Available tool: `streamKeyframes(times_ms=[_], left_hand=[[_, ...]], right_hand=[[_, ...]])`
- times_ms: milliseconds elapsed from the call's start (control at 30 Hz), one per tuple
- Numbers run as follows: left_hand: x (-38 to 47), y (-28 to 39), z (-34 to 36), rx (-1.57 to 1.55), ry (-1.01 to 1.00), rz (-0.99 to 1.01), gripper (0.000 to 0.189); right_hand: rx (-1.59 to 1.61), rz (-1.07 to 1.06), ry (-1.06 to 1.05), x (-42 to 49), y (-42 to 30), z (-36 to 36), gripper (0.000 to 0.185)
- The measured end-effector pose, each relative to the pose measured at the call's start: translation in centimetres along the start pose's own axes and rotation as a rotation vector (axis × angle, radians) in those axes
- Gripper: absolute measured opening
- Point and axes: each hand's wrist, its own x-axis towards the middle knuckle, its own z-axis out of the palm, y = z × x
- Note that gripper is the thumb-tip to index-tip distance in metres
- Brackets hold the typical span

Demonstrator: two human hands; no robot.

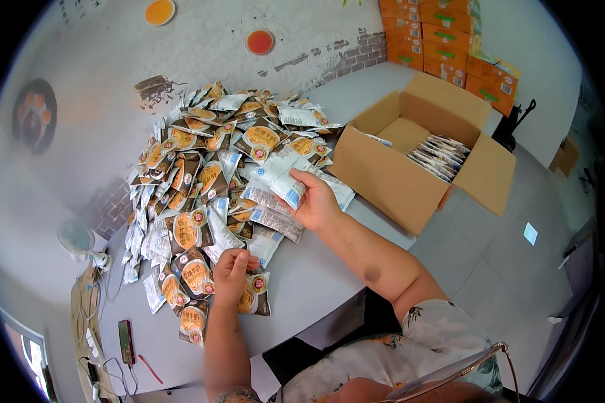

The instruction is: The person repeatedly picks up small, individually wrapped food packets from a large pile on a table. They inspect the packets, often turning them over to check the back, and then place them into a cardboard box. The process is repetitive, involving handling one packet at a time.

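Note:
A large heap of sealed sachets point(212, 176), some brown and orange, some white side up, covers much of the grey table. My right hand point(312, 201) grips a white-backed sachet point(288, 189) at the heap's right side; whether more than one is held I cannot tell. My left hand point(237, 269) is at the heap's near edge, its fingers curled, beside a brown sachet point(256, 294) lying on the table. Whether it holds anything is not clear. An open cardboard box point(388, 176) stands right of the heap, with a row of upright sachets point(438, 155) inside.
Orange cartons point(446, 43) are stacked at the back right. A small fan point(78, 239), cables, a phone point(126, 342) and a red strip point(150, 369) lie or stand at the left. The grey table point(307, 302) has its near edge before me.

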Motion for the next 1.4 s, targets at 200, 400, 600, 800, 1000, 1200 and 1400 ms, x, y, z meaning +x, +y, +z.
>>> streamKeyframes(times_ms=[200, 400, 600, 800, 1000, 1200, 1400], left_hand=[[0.2, -0.5, 0.3, 0.049, -0.018, -0.024, 0.018], [0.1, -0.2, 0.2, 0.152, -0.029, -0.068, 0.018], [0.4, -0.7, 0.4, 0.177, -0.024, -0.076, 0.017], [0.3, -0.3, 0.4, 0.176, -0.027, -0.096, 0.017], [0.5, -0.7, 0.5, 0.114, -0.042, -0.082, 0.015], [0.4, -0.1, 0.7, 0.174, -0.062, -0.079, 0.017], [0.2, 0.1, 0.4, 0.251, -0.057, -0.073, 0.02]], right_hand=[[-0.382, -0.21, 0.033, 2.2, -5.9, 1.2, 0.033], [-1.246, -0.56, 0.276, 3.1, -18.9, 3.8, 0.029], [-2.464, -0.312, 0.502, 3.8, -27.0, 0.8, 0.033], [-2.819, 0.093, 0.597, 5.1, -25.2, -1.4, 0.034], [-2.753, 0.208, 0.571, 8.2, -25.7, -5.2, 0.033], [-2.578, 0.097, 0.463, 8.4, -25.7, -6.0, 0.057], [-2.514, 0.219, 0.385, 5.3, -22.2, -3.5, 0.084]])
